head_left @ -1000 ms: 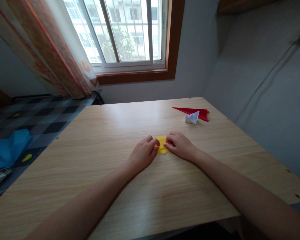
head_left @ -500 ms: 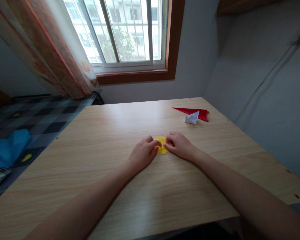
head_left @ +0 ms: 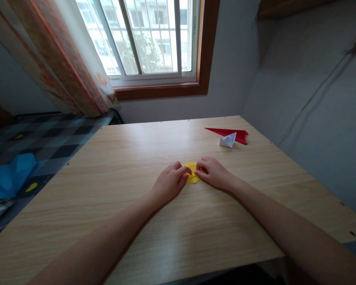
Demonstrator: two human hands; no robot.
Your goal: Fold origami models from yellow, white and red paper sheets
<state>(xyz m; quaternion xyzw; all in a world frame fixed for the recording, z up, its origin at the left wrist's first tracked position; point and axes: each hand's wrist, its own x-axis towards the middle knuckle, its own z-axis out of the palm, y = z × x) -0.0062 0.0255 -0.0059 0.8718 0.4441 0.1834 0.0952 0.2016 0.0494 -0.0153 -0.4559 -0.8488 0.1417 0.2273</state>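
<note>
Landmark: small folded yellow paper piece (head_left: 193,179), many-sided outline, crease lines visible, lying flat on the light wood-grain tabletop (head_left: 172,237). Both bare hands are on it.

Left hand (head_left: 171,181): at the left edge of the yellow piece, fingers bent, thumb and index tips close together on the paper. Right hand (head_left: 213,173): at its right edge, fingers curled in, thumb tip also on the paper. Pinching or just pressing — can't tell for either one; the fingers cover the edges. The middle of the yellow piece shows between the hands, and the hands don't touch each other.

Beyond the yellow piece and to its right: small white folded-paper shape with a raised pointed corner (head_left: 227,141). Just behind that, still beyond and right of the yellow piece: long red folded-paper dart (head_left: 240,135), narrow tip toward the left. White overlaps red in view — contact unclear.

Well left of the yellow piece: large blue folded sheet (head_left: 12,174) on a bed with a dark checked cover (head_left: 62,132). Far beyond the yellow piece: sliding window with brown wood frame (head_left: 209,43); left of that line, an orange-and-white patterned curtain (head_left: 56,51).
</note>
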